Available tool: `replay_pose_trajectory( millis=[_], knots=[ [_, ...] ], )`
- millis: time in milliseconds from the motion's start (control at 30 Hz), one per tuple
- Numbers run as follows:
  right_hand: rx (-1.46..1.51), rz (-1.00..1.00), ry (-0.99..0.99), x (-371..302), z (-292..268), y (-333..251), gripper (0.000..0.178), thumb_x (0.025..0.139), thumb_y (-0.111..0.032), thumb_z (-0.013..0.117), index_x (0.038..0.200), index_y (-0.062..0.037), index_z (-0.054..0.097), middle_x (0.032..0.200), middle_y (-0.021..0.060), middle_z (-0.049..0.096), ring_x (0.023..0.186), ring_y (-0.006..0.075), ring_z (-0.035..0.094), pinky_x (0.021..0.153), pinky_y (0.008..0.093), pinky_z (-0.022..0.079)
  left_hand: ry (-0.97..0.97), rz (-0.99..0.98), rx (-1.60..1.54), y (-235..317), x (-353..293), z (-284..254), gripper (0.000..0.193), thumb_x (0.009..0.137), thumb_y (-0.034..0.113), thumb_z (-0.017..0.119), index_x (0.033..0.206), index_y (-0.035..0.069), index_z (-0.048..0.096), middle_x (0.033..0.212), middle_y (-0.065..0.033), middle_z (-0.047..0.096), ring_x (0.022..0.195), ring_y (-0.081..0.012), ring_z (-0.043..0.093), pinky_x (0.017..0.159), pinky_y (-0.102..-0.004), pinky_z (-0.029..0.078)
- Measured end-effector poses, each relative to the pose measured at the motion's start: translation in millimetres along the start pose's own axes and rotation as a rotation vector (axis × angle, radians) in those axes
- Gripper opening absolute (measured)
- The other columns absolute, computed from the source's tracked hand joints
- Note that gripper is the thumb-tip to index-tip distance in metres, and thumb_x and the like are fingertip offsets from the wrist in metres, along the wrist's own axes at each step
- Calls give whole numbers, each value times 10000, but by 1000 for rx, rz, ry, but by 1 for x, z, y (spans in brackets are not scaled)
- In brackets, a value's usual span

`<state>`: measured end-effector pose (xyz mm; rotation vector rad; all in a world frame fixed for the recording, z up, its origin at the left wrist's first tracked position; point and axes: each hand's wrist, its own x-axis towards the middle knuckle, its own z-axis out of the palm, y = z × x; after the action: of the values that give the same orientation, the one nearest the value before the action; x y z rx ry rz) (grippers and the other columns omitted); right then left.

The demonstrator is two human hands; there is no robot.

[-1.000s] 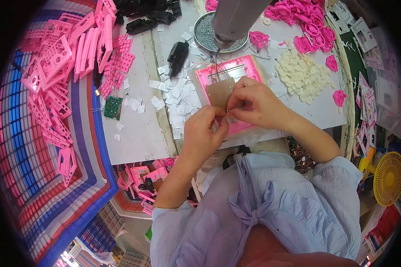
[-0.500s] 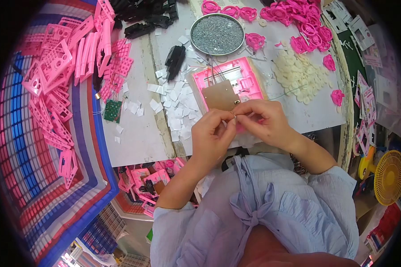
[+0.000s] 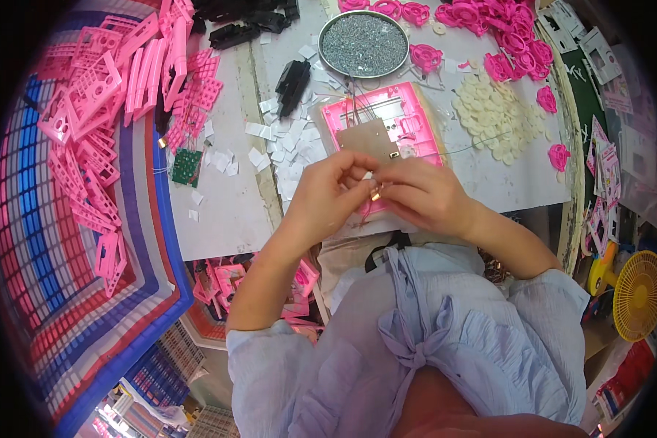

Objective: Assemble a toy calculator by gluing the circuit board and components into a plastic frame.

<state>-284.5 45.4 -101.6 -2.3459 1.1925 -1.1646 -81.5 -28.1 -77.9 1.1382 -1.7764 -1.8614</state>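
Note:
My left hand (image 3: 328, 191) and my right hand (image 3: 429, 196) meet fingertip to fingertip over the near edge of a pink plastic housing (image 3: 432, 130). Pinched between them is a small brass-coloured part (image 3: 376, 195), with thin reddish wires hanging just below it. The fingers of both hands are closed, and they hide most of this part. Across the housing lies a brown board (image 3: 365, 139) with several thin wires running up from it. A thin green wire (image 3: 474, 148) stretches from the housing toward a pile of cream discs (image 3: 498, 117).
A round tin of small metal pieces (image 3: 363, 45) stands behind the housing. White paper squares (image 3: 292, 142) and a black part (image 3: 293, 87) lie to its left, near a green circuit board (image 3: 187, 167). Pink frames (image 3: 91, 95) heap at far left, pink rings (image 3: 522, 55) at back right. A yellow fan (image 3: 638, 299) stands right.
Both hands have shifted slightly, the left one outward and turned. A brass-coloured part and reddish wires now show between the fingertips. The whole view has shifted a little.

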Motion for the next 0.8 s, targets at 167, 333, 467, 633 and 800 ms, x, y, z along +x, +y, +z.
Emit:
replay_pose_trajectory(
  millis=[167, 333, 467, 633, 800],
  knots=[
    [-143, -1, -82, 3, 2, 5, 162, 696, -131, 731, 821, -53, 663, 1013, 70, 617, 1003, 288, 597, 756, 372, 538, 141, 344, 514, -5, -1, 8, 242, 855, 4, 714, 1083, -4, 633, 825, -79, 655, 706, -163, 646, 628, -290, 523],
    [-137, -20, -128, 5, 6, 8, 169, 678, -156, 710, 801, -47, 669, 939, 73, 584, 976, 282, 572, 774, 387, 508, 173, 424, 557, -17, -1, 10, 223, 835, -14, 707, 1039, 6, 617, 846, -105, 642, 703, -221, 647, 631, -322, 522],
    [-197, 9, -231, 8, 4, 4, 159, 681, -170, 680, 798, -64, 690, 924, 58, 585, 957, 264, 556, 773, 386, 479, 165, 545, 612, -21, 3, 8, 230, 829, -26, 694, 1037, 11, 601, 849, -114, 631, 718, -254, 650, 635, -341, 526],
    [-360, 35, -391, 11, -5, -11, 177, 717, -180, 654, 853, -94, 727, 915, 22, 596, 981, 226, 543, 797, 375, 443, 196, 548, 562, -30, 3, 8, 268, 819, -26, 705, 1057, 24, 593, 837, -95, 618, 672, -237, 618, 604, -317, 497],
    [-366, 60, -468, 12, -13, -18, 328, 715, -159, 685, 1034, -111, 747, 890, 6, 590, 932, 218, 541, 798, 356, 433, 686, 350, 380, -16, 0, -7, 323, 793, 32, 761, 1067, 45, 591, 954, -68, 591, 820, -208, 576, 718, -309, 458]
  ],
)
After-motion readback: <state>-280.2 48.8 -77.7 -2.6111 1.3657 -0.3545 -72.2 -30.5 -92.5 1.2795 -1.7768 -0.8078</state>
